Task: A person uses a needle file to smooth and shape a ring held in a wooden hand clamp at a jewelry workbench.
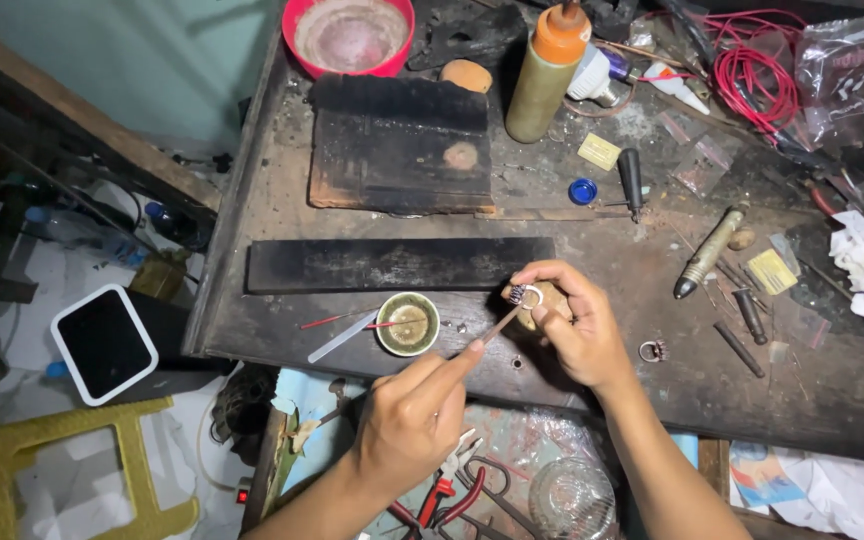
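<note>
Over the front edge of a dark, scorched workbench (352,330), the right hand (577,325) is closed around a small silver ring (526,294), pinching it between thumb and fingertips against a tan wooden peg (542,305) that pokes out of the grip. The ring sits just above the thumb, with its toothed crown turned up and toward the back of the bench. The left hand (417,415) is clamped on a thin tool (500,323), held like a pen between thumb and forefinger. The tool's long axis runs on a slant from lower left to upper right, and its tip points up at the ring and touches it or comes just short; which one is too small to tell. The two hands are close together, joined only through tool and ring. Just left of the tool stands a small round dish (408,323) with a red-handled stick (337,320) and a pale flat file (344,336) beside it. A second ring (652,350) lies on the bench to the right of the right hand. Behind the hands lies a long black slab (397,264).
</note>
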